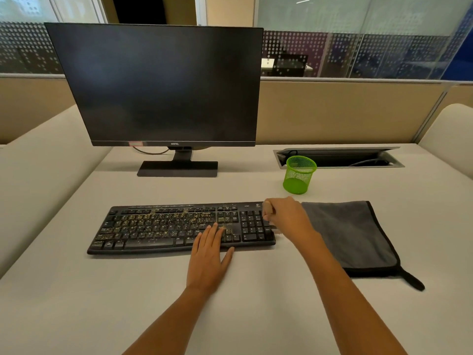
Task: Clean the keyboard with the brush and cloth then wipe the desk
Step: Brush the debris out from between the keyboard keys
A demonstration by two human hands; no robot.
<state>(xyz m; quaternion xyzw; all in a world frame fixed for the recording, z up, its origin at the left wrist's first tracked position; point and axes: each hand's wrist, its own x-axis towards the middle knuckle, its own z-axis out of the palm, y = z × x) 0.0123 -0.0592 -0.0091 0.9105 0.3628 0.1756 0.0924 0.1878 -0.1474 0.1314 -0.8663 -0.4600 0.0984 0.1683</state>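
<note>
Keyboard, black plastic (163, 226), is set mid pale tabletop (268, 316) w/ most keys crumb-covered; brushing is judged barely begun. Wooden-handled brush (268, 208) is clutched by right grip (286, 217); left grip (208, 257) is laid flat on keys. Grey folded cloth (350, 234) untouched; tabletop wipe pending.

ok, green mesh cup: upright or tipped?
Upright: the green mesh cup stands on its base on the desk, open rim up, nothing visible inside.

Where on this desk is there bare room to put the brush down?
Bare desk left of the keyboard, and between keyboard and monitor stand. Crowded on the right: right hand, cloth and green cup sit close together.
</note>
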